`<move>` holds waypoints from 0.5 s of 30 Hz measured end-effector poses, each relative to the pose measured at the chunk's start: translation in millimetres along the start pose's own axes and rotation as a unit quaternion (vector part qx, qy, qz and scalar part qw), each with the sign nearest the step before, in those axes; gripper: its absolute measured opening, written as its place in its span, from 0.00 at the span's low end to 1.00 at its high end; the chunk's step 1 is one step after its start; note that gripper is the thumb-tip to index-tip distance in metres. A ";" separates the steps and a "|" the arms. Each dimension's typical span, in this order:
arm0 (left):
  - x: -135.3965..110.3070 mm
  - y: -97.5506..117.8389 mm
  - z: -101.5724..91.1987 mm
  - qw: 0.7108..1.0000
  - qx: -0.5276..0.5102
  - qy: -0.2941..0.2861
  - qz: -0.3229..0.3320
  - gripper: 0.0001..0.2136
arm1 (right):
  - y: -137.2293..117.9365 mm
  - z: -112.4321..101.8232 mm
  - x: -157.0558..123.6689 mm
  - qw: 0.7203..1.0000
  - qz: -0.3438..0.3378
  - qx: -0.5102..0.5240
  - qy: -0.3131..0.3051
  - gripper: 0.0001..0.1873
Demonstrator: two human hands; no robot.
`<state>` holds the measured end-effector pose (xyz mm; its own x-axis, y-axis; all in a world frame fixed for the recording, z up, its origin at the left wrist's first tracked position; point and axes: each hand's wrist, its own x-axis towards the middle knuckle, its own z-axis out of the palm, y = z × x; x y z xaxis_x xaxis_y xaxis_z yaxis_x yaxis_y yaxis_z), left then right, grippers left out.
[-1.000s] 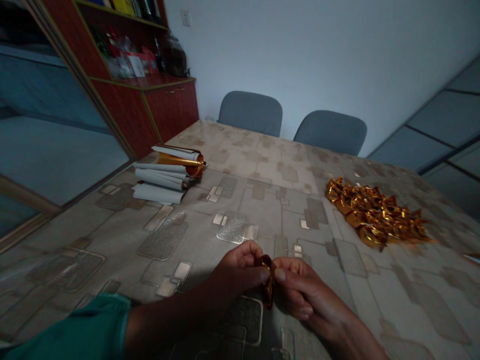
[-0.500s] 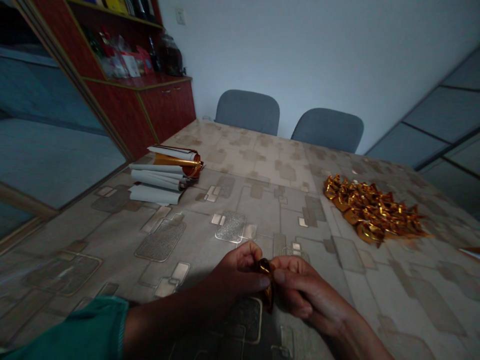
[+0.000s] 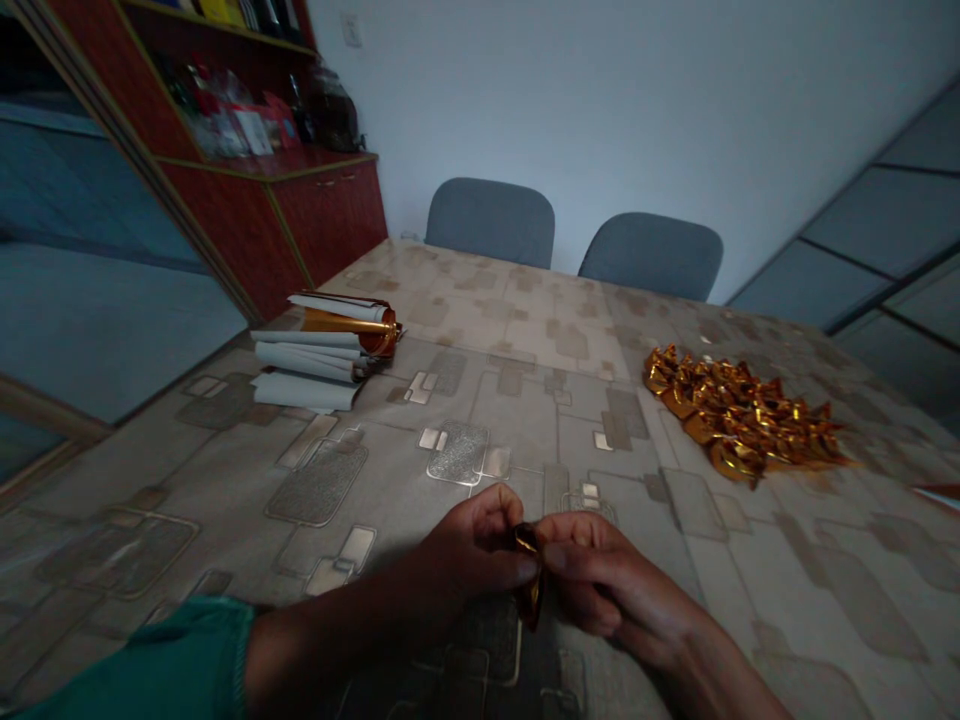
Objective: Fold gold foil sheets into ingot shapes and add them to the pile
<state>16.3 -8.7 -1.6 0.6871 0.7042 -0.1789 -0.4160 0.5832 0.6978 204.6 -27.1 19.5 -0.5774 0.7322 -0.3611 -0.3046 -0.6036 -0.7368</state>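
Between my two hands, low in the middle of the head view, is a small folded piece of shiny gold foil paper (image 3: 529,590). My left hand (image 3: 480,550) pinches it from the left, thumb lying across its face. My right hand (image 3: 600,570) grips its right edge between thumb and fingers. The piece stands roughly upright just above the patterned tablecloth; its lower tip points down, and parts of it are hidden behind the fingers. To the right lies a cluster of folded gold foil pieces (image 3: 750,410), set close together in rows.
At the left of the table (image 3: 517,330) lies a stack of curled foil sheets (image 3: 307,355), pale backs showing. A flat paper corner (image 3: 937,495) shows at the right edge. Two grey chairs (image 3: 491,225) stand beyond the table, and a red-brown cabinet (image 3: 330,215) at the back left.
The foil piece has turned slightly between my fingers, and its upper end looks narrower. Both hands keep their pinch in nearly the same place. The whole view has shifted a little.
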 end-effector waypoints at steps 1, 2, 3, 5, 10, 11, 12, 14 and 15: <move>-0.3 0.8 0.3 1.000 -0.016 -0.008 -0.004 0.17 | -0.4 -0.1 -0.1 1.000 0.002 0.002 0.001 0.18; -0.6 1.9 0.9 0.999 -0.033 -0.019 -0.010 0.17 | -0.9 -0.2 -0.3 1.000 0.002 0.004 0.004 0.19; -0.9 3.1 1.6 0.998 -0.049 -0.029 -0.016 0.16 | -1.5 -0.3 -0.4 1.000 0.001 0.005 0.007 0.19; -1.0 5.7 3.2 0.996 -0.073 -0.038 -0.022 0.14 | -2.2 -0.5 -0.5 1.000 -0.006 0.006 0.014 0.18; -1.2 9.9 5.6 0.993 -0.102 -0.037 -0.035 0.13 | -2.2 -1.8 -0.3 1.000 -0.009 0.009 0.011 0.18; -1.5 10.2 6.0 0.993 -0.104 -0.037 -0.039 0.13 | -2.1 -2.1 -0.3 1.000 -0.008 0.011 0.008 0.17; -1.8 10.3 6.3 0.993 -0.105 -0.037 -0.043 0.13 | -1.9 -2.3 -0.3 1.000 -0.006 0.014 0.005 0.17; -2.3 9.9 6.3 0.992 -0.110 -0.037 -0.048 0.12 | -1.6 -2.5 -0.3 1.000 -0.003 0.018 0.000 0.17; -2.5 9.5 6.0 0.992 -0.113 -0.037 -0.048 0.12 | -1.6 -2.4 -0.3 1.000 -0.001 0.020 -0.001 0.17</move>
<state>14.2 -7.4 9.6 0.7688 0.6136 -0.1802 -0.4626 0.7282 0.5057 207.1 -25.6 19.4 -0.5786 0.7325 -0.3586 -0.3350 -0.6143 -0.7144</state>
